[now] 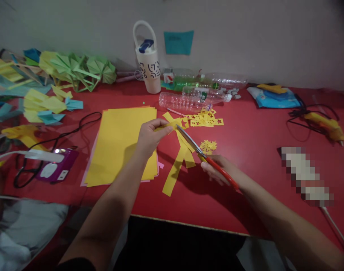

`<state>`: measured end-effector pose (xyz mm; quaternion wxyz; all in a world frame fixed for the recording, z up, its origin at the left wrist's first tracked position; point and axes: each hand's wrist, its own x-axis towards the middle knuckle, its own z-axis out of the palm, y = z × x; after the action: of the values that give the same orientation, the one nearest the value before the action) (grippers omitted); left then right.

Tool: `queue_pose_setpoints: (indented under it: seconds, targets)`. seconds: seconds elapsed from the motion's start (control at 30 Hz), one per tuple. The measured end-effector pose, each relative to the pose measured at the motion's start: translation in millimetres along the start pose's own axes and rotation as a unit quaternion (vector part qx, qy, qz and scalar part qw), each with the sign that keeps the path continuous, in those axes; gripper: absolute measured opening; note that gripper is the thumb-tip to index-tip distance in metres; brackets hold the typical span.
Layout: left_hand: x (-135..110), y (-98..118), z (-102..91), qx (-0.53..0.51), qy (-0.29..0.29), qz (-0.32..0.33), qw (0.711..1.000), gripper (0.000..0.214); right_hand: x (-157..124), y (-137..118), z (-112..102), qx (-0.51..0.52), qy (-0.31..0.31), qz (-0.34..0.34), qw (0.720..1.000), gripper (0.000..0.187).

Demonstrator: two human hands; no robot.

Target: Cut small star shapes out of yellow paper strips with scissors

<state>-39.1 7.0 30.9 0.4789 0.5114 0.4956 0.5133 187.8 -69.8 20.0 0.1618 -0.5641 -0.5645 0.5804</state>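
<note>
My left hand point(152, 136) pinches a strip of yellow paper point(175, 125) above the red table. Red-handled scissors point(200, 150) are in my right hand point(222, 171), their blades pointing up and left to the strip near my left fingertips. Whether the blades have the paper between them I cannot tell. Under the scissors, loose yellow strips point(174, 171) lie across one another. A small pile of yellow paper stars point(208, 146) is just beyond the scissors. Farther back rest yellow pieces with star-shaped holes point(206, 119). A stack of yellow sheets point(122, 143) lies beneath my left forearm.
Clear plastic bottles point(183, 101) and a white tumbler point(148, 67) stand or lie toward the wall. Folded paper crafts point(73, 69), a purple power box point(57, 165) and a yellow glue gun point(22, 135) are left. Another glue gun point(324, 126) and a wipes pack point(273, 98) are right.
</note>
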Motion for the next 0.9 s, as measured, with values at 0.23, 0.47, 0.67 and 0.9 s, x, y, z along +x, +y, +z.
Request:
queue_pose_setpoints:
  seconds: [0.23, 0.47, 0.67, 0.9]
  targets:
    - [-0.5, 0.7, 0.8, -0.004, 0.005, -0.008, 1.0, 0.014, -1.6, -1.7, 0.1, -0.001, 0.003, 0.0, 1.0, 0.053]
    - [0.2, -0.3, 0.1, -0.006, 0.004, -0.008, 1.0, 0.011, -0.1, 0.2, -0.9, -0.002, -0.006, -0.009, 1.0, 0.052]
    - [0.2, -0.9, -0.5, -0.007, -0.001, -0.001, 1.0, 0.012, -2.2, -2.4, -1.1, 0.001, -0.004, -0.013, 1.0, 0.052]
    - [0.4, -1.4, -0.9, -0.012, -0.012, 0.0, 1.0, 0.011, -0.7, -1.9, 0.1, 0.03, -0.012, -0.02, 0.999, 0.057]
